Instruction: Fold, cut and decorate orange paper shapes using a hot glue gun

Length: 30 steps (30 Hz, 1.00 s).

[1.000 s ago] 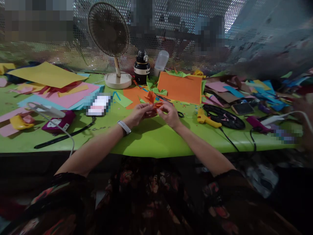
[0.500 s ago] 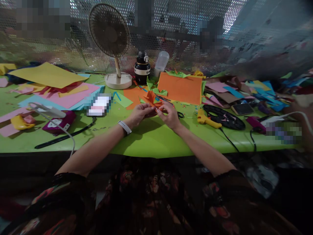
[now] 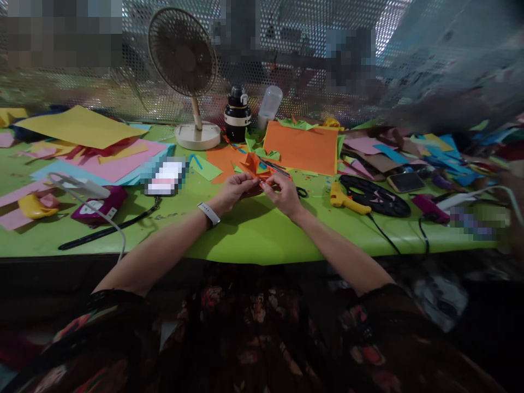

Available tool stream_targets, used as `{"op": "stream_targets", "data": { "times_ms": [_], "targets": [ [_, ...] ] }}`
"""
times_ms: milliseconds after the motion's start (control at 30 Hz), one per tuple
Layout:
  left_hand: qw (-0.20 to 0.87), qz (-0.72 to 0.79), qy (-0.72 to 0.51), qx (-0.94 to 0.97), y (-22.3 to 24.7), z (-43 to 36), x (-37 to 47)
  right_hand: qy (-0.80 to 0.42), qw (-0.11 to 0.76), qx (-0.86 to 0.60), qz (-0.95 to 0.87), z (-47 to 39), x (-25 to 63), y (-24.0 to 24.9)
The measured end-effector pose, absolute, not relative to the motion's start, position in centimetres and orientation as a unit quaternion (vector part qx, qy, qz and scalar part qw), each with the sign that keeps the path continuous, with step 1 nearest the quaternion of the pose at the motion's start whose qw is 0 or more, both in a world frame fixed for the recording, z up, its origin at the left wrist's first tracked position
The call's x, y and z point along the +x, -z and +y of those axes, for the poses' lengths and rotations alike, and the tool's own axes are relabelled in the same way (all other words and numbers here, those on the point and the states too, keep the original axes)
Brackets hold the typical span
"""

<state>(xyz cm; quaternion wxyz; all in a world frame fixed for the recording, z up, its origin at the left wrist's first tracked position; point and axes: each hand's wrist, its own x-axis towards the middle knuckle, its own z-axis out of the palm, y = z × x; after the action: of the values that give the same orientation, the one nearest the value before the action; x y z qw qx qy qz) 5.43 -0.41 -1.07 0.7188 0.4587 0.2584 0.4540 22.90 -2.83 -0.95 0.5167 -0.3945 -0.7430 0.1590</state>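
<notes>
A folded orange paper piece point(image 3: 250, 164) with pointed flaps is held up over the middle of the green table. My left hand point(image 3: 237, 191), a white band at its wrist, pinches it from the left. From the right, the thumb and fingers of my right hand point(image 3: 282, 192) close on its lower edge. The fingertips almost meet, and they hide the lower part of the fold. Just behind my right hand lie scissors point(image 3: 302, 192), mostly covered by it. Orange sheets and green folded paper point(image 3: 268, 154) lie beyond the held piece.
A fan point(image 3: 198, 135) and a black bottle point(image 3: 238, 117) stand at the back. Left are a phone point(image 3: 166, 177), a purple device point(image 3: 98, 208) and stacked paper point(image 3: 82, 128). Right are a yellow glue gun point(image 3: 347, 201), a black reel point(image 3: 379, 196), another phone point(image 3: 405, 182) and paper scraps.
Both hands keep their grip on the orange paper and have hardly moved. At the far right edge, a person's arm has drawn back toward the edge of the view.
</notes>
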Motion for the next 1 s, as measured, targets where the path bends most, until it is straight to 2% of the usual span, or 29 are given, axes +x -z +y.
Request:
{"op": "stream_targets", "data": {
  "times_ms": [433, 700, 1000],
  "targets": [
    [0.698, 0.278, -0.469, 0.465, 0.74, -0.48, 5.62, -0.144, 0.529, -0.398, -0.735, -2.80, 22.95, 1.32],
    [0.698, 0.256, -0.469, 0.477, 0.94, -0.47, 5.66, -0.287, 0.539, -0.400, -0.683, -2.58, 23.27, 1.51],
    [0.696, 0.262, -0.462, 0.483, 1.23, -0.16, 5.56, -0.225, 0.545, -0.398, -0.703, -2.73, 23.27, 1.31]
  ]
}}
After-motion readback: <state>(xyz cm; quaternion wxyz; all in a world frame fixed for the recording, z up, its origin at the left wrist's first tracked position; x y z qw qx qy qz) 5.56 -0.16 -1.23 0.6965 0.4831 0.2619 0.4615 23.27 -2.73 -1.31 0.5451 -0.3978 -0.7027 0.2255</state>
